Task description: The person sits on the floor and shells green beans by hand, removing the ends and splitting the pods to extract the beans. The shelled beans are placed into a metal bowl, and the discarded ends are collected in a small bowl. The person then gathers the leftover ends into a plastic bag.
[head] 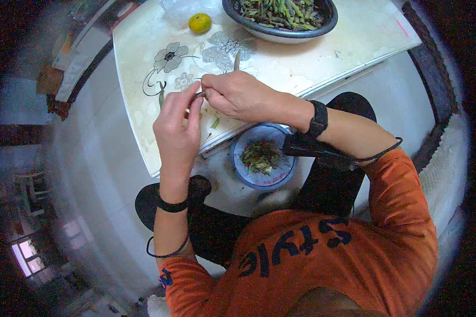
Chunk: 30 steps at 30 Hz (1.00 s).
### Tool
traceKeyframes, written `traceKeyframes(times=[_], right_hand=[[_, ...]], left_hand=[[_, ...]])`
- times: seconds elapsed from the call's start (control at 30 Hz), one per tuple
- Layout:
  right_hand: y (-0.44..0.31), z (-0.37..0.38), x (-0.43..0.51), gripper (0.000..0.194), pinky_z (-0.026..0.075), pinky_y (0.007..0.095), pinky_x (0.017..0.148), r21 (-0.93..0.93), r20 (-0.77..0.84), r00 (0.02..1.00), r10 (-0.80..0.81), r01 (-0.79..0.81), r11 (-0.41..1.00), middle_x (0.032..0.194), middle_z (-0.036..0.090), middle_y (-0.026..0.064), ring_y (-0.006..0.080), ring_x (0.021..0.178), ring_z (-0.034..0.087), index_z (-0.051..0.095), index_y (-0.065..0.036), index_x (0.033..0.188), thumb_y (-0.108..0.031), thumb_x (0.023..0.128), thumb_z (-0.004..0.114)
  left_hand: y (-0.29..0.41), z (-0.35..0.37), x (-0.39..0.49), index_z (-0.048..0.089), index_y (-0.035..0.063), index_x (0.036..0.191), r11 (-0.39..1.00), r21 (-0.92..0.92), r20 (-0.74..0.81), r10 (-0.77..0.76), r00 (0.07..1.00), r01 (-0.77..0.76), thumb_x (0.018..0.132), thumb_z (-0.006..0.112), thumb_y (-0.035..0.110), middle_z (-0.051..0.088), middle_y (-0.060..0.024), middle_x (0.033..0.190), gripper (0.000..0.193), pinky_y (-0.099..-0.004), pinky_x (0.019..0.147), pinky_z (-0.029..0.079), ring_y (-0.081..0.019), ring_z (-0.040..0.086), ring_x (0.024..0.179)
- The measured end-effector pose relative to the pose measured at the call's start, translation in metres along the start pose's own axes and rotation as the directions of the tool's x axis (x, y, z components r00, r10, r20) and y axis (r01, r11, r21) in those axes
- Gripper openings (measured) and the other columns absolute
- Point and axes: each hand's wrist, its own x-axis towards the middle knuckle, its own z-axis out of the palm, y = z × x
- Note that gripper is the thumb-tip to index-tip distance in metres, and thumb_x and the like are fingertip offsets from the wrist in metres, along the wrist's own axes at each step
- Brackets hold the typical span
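Over the near left part of the white table, my left hand (178,115) and my right hand (238,95) meet, fingertips pinching a dark bean pod (198,95) between them. A green pod (161,97) lies on the table to the left of my left hand. Another pod (237,61) shows just beyond my right hand; whether it is held or lies on the table I cannot tell. A small green piece (215,123) rests near the table's edge. Below that edge, a blue-rimmed basin (263,184) holds green and brown trimmings (261,156).
A dark-rimmed bowl (289,35) full of green and purplish pods stands at the far side of the flower-patterned table (341,59). A yellow-green citrus fruit (200,23) sits to its left, beside clear plastic (178,10). My knees flank the basin.
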Motion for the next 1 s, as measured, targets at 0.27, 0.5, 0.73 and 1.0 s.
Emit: traceKeyframes(times=[0.27,0.5,0.73,1.0], right_hand=[[-0.002,0.001,0.009,0.024,0.038,0.0267,0.051,0.812,0.368,0.875,0.315,-0.468,0.350,0.064,0.050,0.0037,0.0131,0.054,0.048,0.054,-0.006,0.080,-0.022,0.092,0.042],[-0.012,-0.019,-0.014,0.016,0.048,0.0255,0.065,0.373,0.580,0.789,-0.202,-0.036,0.927,0.074,0.060,0.0009,0.0120,0.066,0.056,0.060,-0.004,0.094,-0.013,0.085,0.052],[-0.001,-0.014,-0.003,0.019,0.048,0.0234,0.063,0.572,0.261,0.944,0.201,-0.319,0.756,0.081,0.061,0.0012,0.0085,0.070,0.060,0.056,-0.004,0.102,-0.020,0.093,0.061],[0.019,-0.043,0.015,0.018,0.048,0.0225,0.063,0.452,0.033,0.943,0.331,-0.309,0.836,0.080,0.060,0.0005,0.0081,0.069,0.058,0.059,-0.005,0.097,-0.022,0.096,0.059]], left_hand=[[0.006,0.007,0.001,0.066,0.0021,0.103,0.990,-0.134,-0.126,0.031,0.992,-0.048,0.086,0.065,0.001,0.066,-0.0095,0.089,0.018,-0.0278,0.063,0.050,-0.0173,0.065,0.077],[-0.010,-0.015,0.006,0.059,-0.0002,0.116,0.432,-0.808,0.193,-0.449,0.873,0.401,0.092,0.061,0.008,0.068,-0.0126,0.104,0.025,-0.0205,0.067,0.047,-0.0131,0.065,0.086],[-0.002,0.005,-0.008,0.066,0.0043,0.097,0.896,-0.392,0.020,-0.219,0.976,0.209,0.086,0.066,0.002,0.067,-0.0023,0.094,0.011,-0.0223,0.066,0.051,-0.0097,0.064,0.081],[-0.023,0.000,0.002,0.066,0.0029,0.106,0.823,-0.503,-0.008,-0.311,0.951,0.265,0.092,0.061,0.011,0.068,-0.0050,0.101,0.017,-0.0244,0.070,0.051,-0.0120,0.066,0.083]])
